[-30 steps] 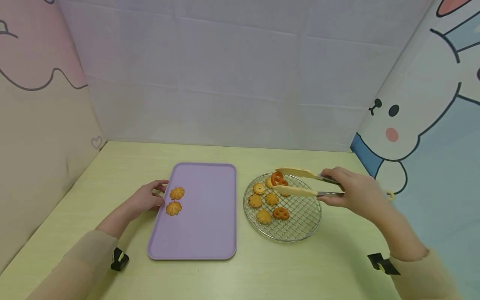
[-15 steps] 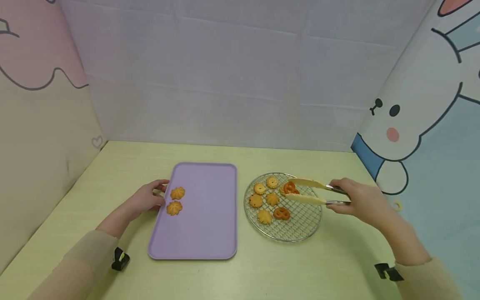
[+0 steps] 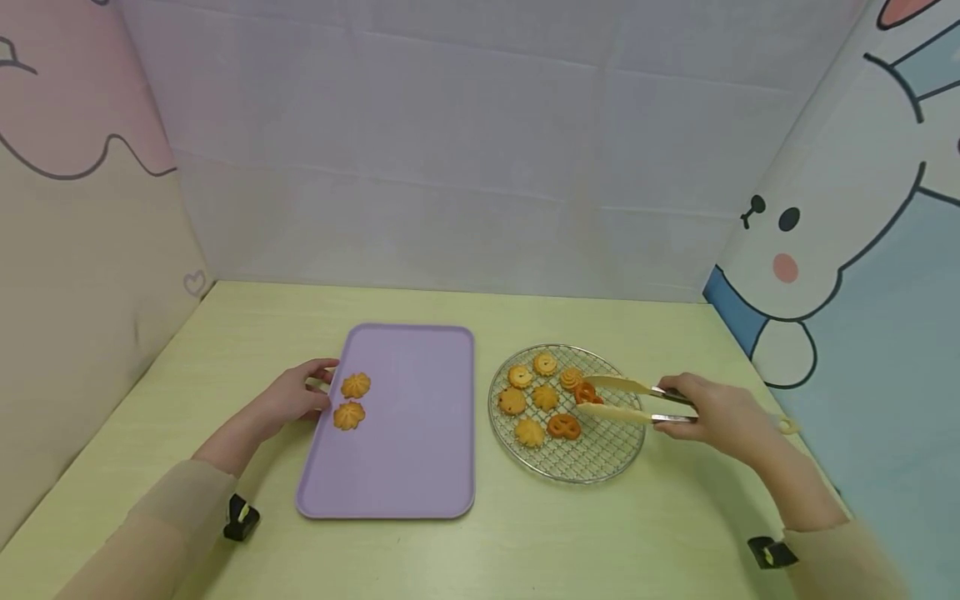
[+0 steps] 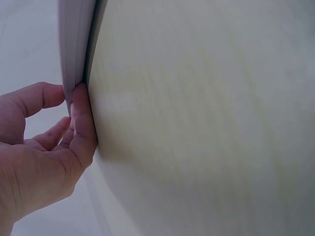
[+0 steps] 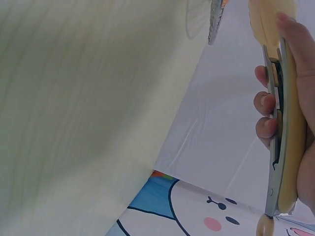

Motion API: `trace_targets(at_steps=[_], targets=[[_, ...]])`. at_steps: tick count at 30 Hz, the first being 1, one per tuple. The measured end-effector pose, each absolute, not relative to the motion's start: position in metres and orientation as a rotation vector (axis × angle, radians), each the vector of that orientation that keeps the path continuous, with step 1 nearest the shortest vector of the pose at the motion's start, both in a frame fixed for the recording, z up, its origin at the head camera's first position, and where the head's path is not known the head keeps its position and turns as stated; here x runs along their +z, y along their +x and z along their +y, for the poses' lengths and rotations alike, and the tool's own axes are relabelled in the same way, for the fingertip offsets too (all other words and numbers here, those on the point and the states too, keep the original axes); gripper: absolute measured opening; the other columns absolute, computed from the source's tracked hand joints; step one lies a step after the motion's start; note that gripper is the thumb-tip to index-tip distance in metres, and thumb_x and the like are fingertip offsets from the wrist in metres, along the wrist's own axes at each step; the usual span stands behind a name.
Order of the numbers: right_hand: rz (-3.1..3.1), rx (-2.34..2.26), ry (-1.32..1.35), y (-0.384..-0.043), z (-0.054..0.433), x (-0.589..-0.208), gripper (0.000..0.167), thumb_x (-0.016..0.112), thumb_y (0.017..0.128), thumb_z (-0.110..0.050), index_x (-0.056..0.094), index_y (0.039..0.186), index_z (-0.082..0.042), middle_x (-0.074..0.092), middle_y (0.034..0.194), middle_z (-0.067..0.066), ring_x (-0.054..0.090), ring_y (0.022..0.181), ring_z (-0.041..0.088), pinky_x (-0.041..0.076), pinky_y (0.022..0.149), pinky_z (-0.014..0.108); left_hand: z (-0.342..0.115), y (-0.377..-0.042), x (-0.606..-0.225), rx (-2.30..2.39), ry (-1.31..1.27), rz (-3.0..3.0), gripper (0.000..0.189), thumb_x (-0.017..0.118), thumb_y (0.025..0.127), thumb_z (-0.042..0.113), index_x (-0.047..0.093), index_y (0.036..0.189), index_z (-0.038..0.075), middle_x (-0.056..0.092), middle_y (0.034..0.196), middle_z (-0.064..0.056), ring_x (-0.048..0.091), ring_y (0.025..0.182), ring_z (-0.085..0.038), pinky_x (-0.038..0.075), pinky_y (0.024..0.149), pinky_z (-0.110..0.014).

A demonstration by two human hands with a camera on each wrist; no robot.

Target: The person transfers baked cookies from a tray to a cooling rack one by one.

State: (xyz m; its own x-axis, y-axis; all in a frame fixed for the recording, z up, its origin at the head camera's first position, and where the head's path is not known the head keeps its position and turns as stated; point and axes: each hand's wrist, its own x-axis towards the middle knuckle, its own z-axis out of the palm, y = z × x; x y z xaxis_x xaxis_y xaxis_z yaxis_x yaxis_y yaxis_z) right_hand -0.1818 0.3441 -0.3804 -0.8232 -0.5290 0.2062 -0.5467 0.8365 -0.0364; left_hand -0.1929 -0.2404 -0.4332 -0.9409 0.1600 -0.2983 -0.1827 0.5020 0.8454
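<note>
A person's right hand (image 3: 727, 417) grips a pair of tongs (image 3: 615, 414) above a round wire rack (image 3: 592, 458) on the tabletop (image 3: 540, 542), the tips on either side of one pretzel (image 3: 588, 393). That pretzel is partly covered by the tongs, and whether they touch it cannot be told. The rack carries eight pieces: six cookies (image 3: 545, 397) and two pretzels, the second lying nearer the person. At left, the left hand (image 3: 296, 396) pinches the rim of a purple tray (image 3: 408, 450) between thumb and bent fingers, some tucked out of sight at the edge. Two flower-shaped cookies (image 3: 356, 385) lie near the tray's left side. The left wrist view shows only a strip of tray; the right wrist view catches just a sliver of rack and cuts off the tongs' tips. A cartoon rabbit (image 3: 795, 250) is cropped at the right of the head view.
</note>
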Motion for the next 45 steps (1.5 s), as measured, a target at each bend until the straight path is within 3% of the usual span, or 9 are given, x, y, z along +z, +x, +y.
trace_targets(at_steps=[9, 28, 45], targets=[[-2.870, 0.100, 0.842, -0.188, 0.347, -0.392, 0.052, 0.080, 0.069, -0.042, 0.064, 0.107, -0.011, 0.067, 0.092, -0.001, 0.058, 0.067, 0.011, 0.049, 0.055, 0.033, -0.242, -0.193, -0.433, 1.457, -0.021, 2.379, 0.072, 0.057, 0.080, -0.003, 0.026, 0.144, -0.004, 0.037, 0.126, -0.023, 0.054, 0.087, -0.019, 0.054, 0.069, -0.029], [-2.925, 0.084, 0.827, -0.191, 0.349, -0.398, 0.054, 0.079, 0.070, -0.045, 0.064, 0.109, -0.011, 0.067, 0.097, 0.001, 0.061, 0.073, 0.014, 0.051, 0.057, 0.036, -0.242, -0.194, -0.433, 1.461, -0.017, 2.373, 0.072, 0.056, 0.080, -0.005, 0.026, 0.145, -0.004, 0.037, 0.127, -0.024, 0.054, 0.098, -0.028, 0.055, 0.071, -0.030], [-2.883, 0.099, 0.812, -0.186, 0.342, -0.379, 0.056, 0.081, 0.068, -0.043, 0.063, 0.109, -0.009, 0.067, 0.096, 0.002, 0.059, 0.070, 0.013, 0.051, 0.057, 0.034, -0.241, -0.194, -0.434, 1.431, -0.037, 2.392, 0.072, 0.057, 0.081, -0.003, 0.026, 0.145, -0.003, 0.037, 0.127, -0.023, 0.053, 0.095, -0.026, 0.055, 0.071, -0.030]])
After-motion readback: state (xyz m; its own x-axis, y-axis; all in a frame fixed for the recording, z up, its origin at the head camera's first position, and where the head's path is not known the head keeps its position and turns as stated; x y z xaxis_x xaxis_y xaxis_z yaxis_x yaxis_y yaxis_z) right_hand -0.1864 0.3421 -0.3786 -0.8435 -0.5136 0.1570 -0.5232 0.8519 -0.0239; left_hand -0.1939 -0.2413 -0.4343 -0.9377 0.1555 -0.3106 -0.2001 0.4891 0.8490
